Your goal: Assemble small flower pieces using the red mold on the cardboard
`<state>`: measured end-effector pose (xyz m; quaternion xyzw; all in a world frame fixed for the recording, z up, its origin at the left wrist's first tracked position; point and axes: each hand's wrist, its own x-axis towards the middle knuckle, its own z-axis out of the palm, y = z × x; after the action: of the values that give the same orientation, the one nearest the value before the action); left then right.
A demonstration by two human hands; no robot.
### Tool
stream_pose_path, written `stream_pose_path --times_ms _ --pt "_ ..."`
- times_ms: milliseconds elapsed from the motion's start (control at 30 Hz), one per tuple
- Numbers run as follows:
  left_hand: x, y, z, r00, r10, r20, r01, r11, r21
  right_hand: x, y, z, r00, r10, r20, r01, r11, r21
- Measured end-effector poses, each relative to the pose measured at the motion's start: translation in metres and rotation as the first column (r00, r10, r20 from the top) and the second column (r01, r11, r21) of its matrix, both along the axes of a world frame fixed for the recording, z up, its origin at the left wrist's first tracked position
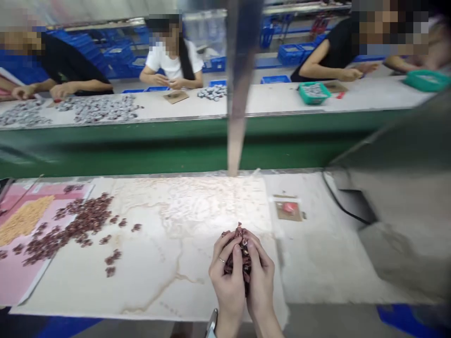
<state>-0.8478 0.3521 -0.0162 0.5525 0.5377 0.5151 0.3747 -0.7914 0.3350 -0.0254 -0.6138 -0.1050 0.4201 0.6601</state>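
Cupping a loose clump of small reddish-brown pieces [243, 253] over the near part of a pale table, a person's left hand [227, 277] and right hand [261, 277] press together around it, fingers curled close, with a few pieces poking out at the top. The clump looks light, knobbly and rough, and it seems likely to shed bits if the hold loosens, so it appears best supported by both palms rather than pinched. A thin ring [221, 260] circles one left finger, and a watch [212, 325] shows at the left wrist. The table's white, marble-veined surface [158, 263] spreads around the hands. To the left, a pink sheet [17, 281] holds a scatter of matching pieces [81, 218] beside a heap of pale tan grains [24, 218]. To the right lies a small brown card [289, 213] bearing a red object [289, 207]. Farther off, past a long green channel [141, 150], co-workers such as a person in a white shirt [172, 61] sit at a far bench [268, 98], with silvery clusters [100, 108], a teal tray [313, 92] and blue crates [291, 54].
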Motion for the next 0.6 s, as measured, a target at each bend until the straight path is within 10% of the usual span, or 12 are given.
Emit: stream_pose_path --times_ms 367,600 --pt "0.249 -0.195 0.033 0.916 -0.396 0.064 0.400 0.913 -0.080 0.236 -0.221 0.038 0.897 -0.429 0.104 0.434 0.900 -0.037" --pt "0.362 -0.249 0.034 0.812 -0.576 0.089 0.583 0.806 -0.099 0.340 -0.278 0.042 0.789 -0.594 0.156 0.596 0.802 0.040"
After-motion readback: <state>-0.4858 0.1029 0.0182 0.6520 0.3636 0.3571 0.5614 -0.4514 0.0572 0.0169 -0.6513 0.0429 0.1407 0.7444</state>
